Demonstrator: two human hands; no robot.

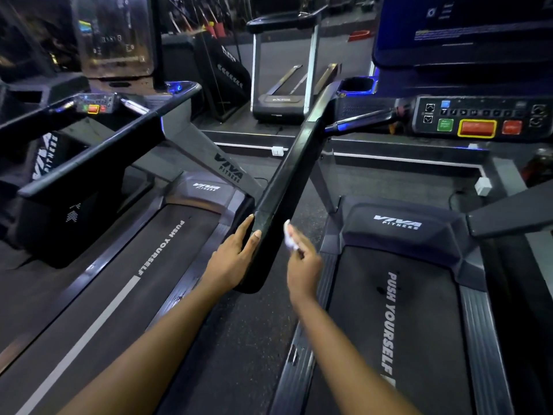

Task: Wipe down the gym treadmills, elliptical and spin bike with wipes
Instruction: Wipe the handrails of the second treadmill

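A black handrail (287, 175) of the right treadmill (419, 310) slants from the console down to the middle of the view. My left hand (236, 259) grips the rail's lower end from the left side, thumb on top. My right hand (302, 265) pinches a small white wipe (289, 235) just to the right of the rail, close to its side; contact is unclear. A second treadmill (125, 265) lies to the left.
The right treadmill's console (478, 118) with coloured buttons and a dark screen (466, 28) stands at the upper right. A third treadmill (284, 70) is further back. Speckled floor (257, 339) runs between the two belts. A white socket box (482, 185) sits on the floor.
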